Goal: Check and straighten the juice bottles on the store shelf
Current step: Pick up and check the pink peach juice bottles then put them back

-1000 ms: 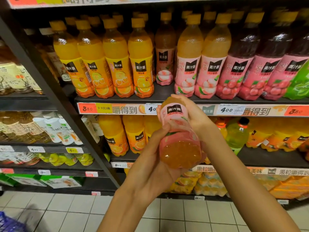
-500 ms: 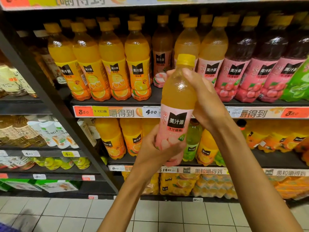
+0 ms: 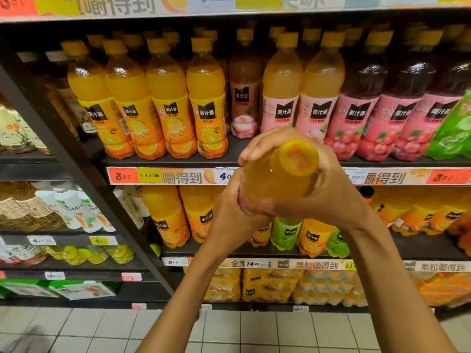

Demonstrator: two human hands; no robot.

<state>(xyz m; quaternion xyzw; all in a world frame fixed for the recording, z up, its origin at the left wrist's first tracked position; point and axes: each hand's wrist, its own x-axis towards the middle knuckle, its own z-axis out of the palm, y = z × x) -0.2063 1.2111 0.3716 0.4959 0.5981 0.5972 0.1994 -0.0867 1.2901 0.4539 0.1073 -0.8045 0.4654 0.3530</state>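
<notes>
I hold a peach juice bottle point(image 3: 277, 179) in front of the shelf, tipped so its yellow cap point(image 3: 295, 157) faces me. My right hand point(image 3: 321, 189) wraps the upper body near the neck. My left hand point(image 3: 229, 212) grips the lower, pink-labelled part, which is mostly hidden. On the upper shelf point(image 3: 168, 163) stands a row of orange juice bottles point(image 3: 165, 103), then peach bottles point(image 3: 283, 90) and dark red juice bottles point(image 3: 362, 98). One peach bottle point(image 3: 243, 93) stands further back, leaving a gap in the front row.
A lower shelf point(image 3: 420, 253) carries more orange and green juice bottles point(image 3: 284, 233). Multipacks point(image 3: 270, 284) sit on the bottom shelf. A neighbouring rack point(image 3: 51, 240) at left holds tea drinks and cartons. Price strips run along shelf edges. Tiled floor point(image 3: 102, 329) lies below.
The bottle went from bottom-towards-me, to upright with its label facing me, to tipped with its cap towards me. Both hands kept hold and moved slightly lower and closer.
</notes>
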